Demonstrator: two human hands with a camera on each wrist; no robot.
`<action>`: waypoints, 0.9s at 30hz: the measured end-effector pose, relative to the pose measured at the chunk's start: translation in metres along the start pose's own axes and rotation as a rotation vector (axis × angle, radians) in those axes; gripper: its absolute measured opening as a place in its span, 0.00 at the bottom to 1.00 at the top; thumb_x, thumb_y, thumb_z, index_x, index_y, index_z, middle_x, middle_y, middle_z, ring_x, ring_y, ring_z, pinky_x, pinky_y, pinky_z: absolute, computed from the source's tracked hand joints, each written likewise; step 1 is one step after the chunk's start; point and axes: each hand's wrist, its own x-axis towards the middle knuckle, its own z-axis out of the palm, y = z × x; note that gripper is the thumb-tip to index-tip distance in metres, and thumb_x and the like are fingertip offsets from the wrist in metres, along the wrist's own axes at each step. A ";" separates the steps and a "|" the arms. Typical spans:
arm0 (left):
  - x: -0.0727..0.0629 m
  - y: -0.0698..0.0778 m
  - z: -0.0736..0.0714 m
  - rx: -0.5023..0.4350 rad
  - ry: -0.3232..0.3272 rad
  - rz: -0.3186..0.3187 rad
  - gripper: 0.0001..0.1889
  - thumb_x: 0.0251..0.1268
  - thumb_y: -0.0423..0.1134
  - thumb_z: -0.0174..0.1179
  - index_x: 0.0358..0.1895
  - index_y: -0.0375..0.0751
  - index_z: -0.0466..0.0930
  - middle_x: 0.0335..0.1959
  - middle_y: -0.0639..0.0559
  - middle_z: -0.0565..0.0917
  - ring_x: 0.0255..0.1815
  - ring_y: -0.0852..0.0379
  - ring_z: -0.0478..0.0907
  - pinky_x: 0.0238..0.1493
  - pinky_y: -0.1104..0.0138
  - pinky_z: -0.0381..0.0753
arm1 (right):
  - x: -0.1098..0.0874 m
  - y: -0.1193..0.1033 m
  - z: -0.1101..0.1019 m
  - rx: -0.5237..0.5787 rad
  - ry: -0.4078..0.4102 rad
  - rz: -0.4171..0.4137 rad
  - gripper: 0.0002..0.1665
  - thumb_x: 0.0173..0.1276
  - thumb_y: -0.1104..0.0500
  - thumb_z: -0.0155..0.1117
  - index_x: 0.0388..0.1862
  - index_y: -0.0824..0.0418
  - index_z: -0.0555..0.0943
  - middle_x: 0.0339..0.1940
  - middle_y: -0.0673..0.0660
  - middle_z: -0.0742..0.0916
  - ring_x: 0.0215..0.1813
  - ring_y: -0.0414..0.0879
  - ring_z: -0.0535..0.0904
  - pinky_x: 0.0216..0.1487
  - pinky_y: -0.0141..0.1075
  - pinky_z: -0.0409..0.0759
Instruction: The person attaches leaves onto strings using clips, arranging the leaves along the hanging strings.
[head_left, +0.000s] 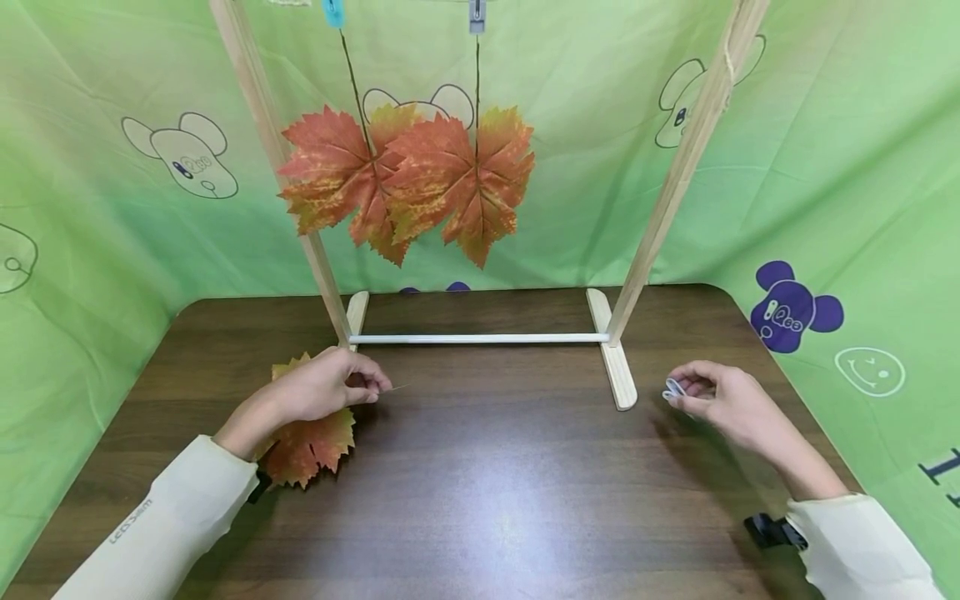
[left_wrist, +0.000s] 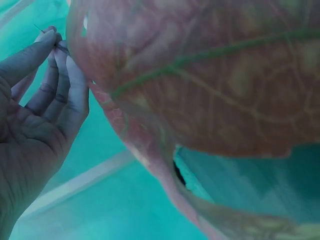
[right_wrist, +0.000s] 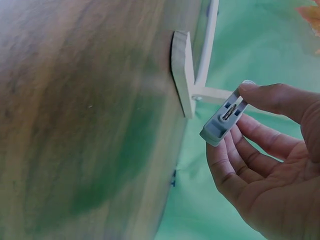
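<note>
My left hand [head_left: 326, 387] pinches the thin stem [head_left: 393, 389] of an orange-red artificial maple leaf [head_left: 318, 446], which is under the hand and wrist at the left. In the left wrist view the veined leaf [left_wrist: 210, 95] fills much of the picture, its edge by my fingers. Over at the right, my right hand [head_left: 731, 404] holds a pale grey clothespin [right_wrist: 225, 117] between thumb and fingers. Two similar leaves hang ahead: the left leaf [head_left: 330, 179] from a blue clothespin [head_left: 333, 12], the right leaf [head_left: 472, 183] from a grey clothespin [head_left: 477, 15].
A wooden stand rises on the brown table [head_left: 480, 467], with a left post [head_left: 258, 100], a right post [head_left: 678, 179] and a white crossbar [head_left: 480, 338] low between them. Its right foot [head_left: 618, 375] points toward me. Green printed cloth [head_left: 585, 125] surrounds the table's back and sides.
</note>
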 end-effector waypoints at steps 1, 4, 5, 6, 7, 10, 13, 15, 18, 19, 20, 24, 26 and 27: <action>0.000 0.003 0.000 0.000 0.002 0.005 0.08 0.71 0.26 0.64 0.48 0.35 0.90 0.42 0.45 0.91 0.40 0.59 0.85 0.42 0.69 0.84 | 0.001 -0.001 0.000 0.001 0.002 -0.004 0.19 0.66 0.67 0.73 0.52 0.75 0.82 0.38 0.60 0.89 0.35 0.28 0.78 0.36 0.27 0.82; 0.001 0.010 -0.001 -0.004 0.013 0.022 0.08 0.71 0.26 0.64 0.48 0.36 0.90 0.42 0.45 0.91 0.39 0.59 0.85 0.41 0.68 0.84 | 0.003 -0.005 -0.001 0.001 0.008 -0.015 0.19 0.66 0.67 0.73 0.53 0.74 0.83 0.38 0.60 0.89 0.35 0.28 0.78 0.36 0.27 0.82; 0.002 0.012 -0.001 -0.002 0.017 0.028 0.08 0.71 0.26 0.64 0.48 0.36 0.90 0.41 0.45 0.91 0.39 0.60 0.84 0.40 0.68 0.84 | 0.004 -0.006 -0.001 0.002 0.009 -0.019 0.19 0.66 0.66 0.73 0.53 0.74 0.83 0.38 0.60 0.89 0.35 0.28 0.77 0.36 0.27 0.82; 0.002 0.015 -0.001 -0.001 0.021 0.031 0.08 0.71 0.26 0.64 0.48 0.37 0.90 0.41 0.45 0.91 0.39 0.60 0.84 0.40 0.68 0.83 | 0.005 -0.008 -0.001 0.003 0.011 -0.024 0.19 0.66 0.66 0.73 0.53 0.74 0.83 0.38 0.60 0.89 0.35 0.27 0.77 0.36 0.27 0.82; 0.002 0.017 -0.002 -0.002 0.024 0.030 0.08 0.71 0.26 0.64 0.48 0.37 0.90 0.41 0.46 0.91 0.38 0.61 0.84 0.39 0.68 0.83 | 0.006 -0.009 -0.001 0.002 0.014 -0.031 0.18 0.66 0.67 0.73 0.53 0.73 0.83 0.38 0.59 0.89 0.35 0.27 0.77 0.36 0.27 0.82; 0.003 0.022 -0.002 0.002 0.036 0.034 0.09 0.71 0.27 0.65 0.48 0.39 0.90 0.41 0.48 0.91 0.38 0.63 0.83 0.39 0.69 0.83 | 0.008 -0.013 -0.002 0.000 0.024 -0.054 0.18 0.66 0.67 0.73 0.52 0.72 0.84 0.38 0.59 0.89 0.36 0.27 0.77 0.36 0.26 0.82; 0.005 0.025 -0.001 0.001 0.052 0.032 0.09 0.71 0.27 0.65 0.47 0.40 0.90 0.40 0.50 0.90 0.38 0.62 0.83 0.38 0.70 0.82 | 0.010 -0.017 -0.002 0.008 0.039 -0.074 0.17 0.65 0.67 0.74 0.51 0.72 0.84 0.38 0.59 0.89 0.36 0.26 0.76 0.37 0.25 0.81; 0.006 0.027 0.000 -0.006 0.066 0.031 0.09 0.70 0.26 0.65 0.47 0.41 0.90 0.39 0.51 0.90 0.37 0.61 0.83 0.36 0.70 0.81 | 0.012 -0.020 -0.002 0.017 0.045 -0.082 0.17 0.66 0.67 0.73 0.51 0.72 0.84 0.39 0.59 0.89 0.36 0.25 0.77 0.37 0.24 0.81; 0.007 0.030 0.002 -0.015 0.087 0.022 0.09 0.70 0.25 0.65 0.46 0.41 0.90 0.38 0.52 0.90 0.37 0.59 0.84 0.35 0.71 0.81 | 0.014 -0.024 -0.001 0.031 0.051 -0.094 0.16 0.66 0.67 0.73 0.51 0.71 0.84 0.39 0.59 0.89 0.37 0.26 0.77 0.38 0.23 0.82; 0.008 0.032 0.003 -0.015 0.095 0.022 0.09 0.70 0.25 0.65 0.46 0.41 0.90 0.38 0.53 0.90 0.37 0.59 0.84 0.35 0.71 0.81 | 0.014 -0.025 0.000 0.035 0.052 -0.099 0.16 0.66 0.66 0.73 0.51 0.71 0.85 0.39 0.59 0.90 0.37 0.25 0.77 0.38 0.23 0.82; 0.008 0.033 0.003 -0.015 0.103 0.023 0.09 0.70 0.25 0.65 0.46 0.40 0.90 0.38 0.53 0.90 0.37 0.59 0.85 0.35 0.70 0.81 | 0.015 -0.027 0.000 0.039 0.053 -0.104 0.16 0.66 0.67 0.73 0.52 0.71 0.85 0.39 0.60 0.90 0.37 0.25 0.78 0.39 0.23 0.82; 0.012 0.041 0.004 -0.002 0.139 0.026 0.09 0.69 0.26 0.66 0.46 0.41 0.90 0.36 0.54 0.89 0.38 0.61 0.84 0.39 0.69 0.83 | 0.016 -0.034 0.001 0.056 0.063 -0.131 0.16 0.67 0.67 0.73 0.52 0.70 0.85 0.41 0.61 0.90 0.38 0.24 0.78 0.41 0.22 0.82; 0.014 0.045 0.005 -0.002 0.156 0.026 0.09 0.70 0.26 0.66 0.46 0.42 0.90 0.35 0.55 0.89 0.38 0.61 0.83 0.40 0.69 0.83 | 0.017 -0.037 0.000 0.064 0.067 -0.145 0.15 0.67 0.67 0.72 0.52 0.69 0.85 0.43 0.62 0.90 0.39 0.24 0.79 0.41 0.22 0.82; 0.015 0.047 0.005 -0.003 0.165 0.025 0.08 0.70 0.27 0.66 0.45 0.42 0.90 0.35 0.55 0.89 0.38 0.61 0.83 0.41 0.69 0.83 | 0.017 -0.039 0.000 0.069 0.068 -0.153 0.15 0.67 0.67 0.72 0.52 0.69 0.85 0.43 0.63 0.90 0.40 0.23 0.79 0.42 0.22 0.82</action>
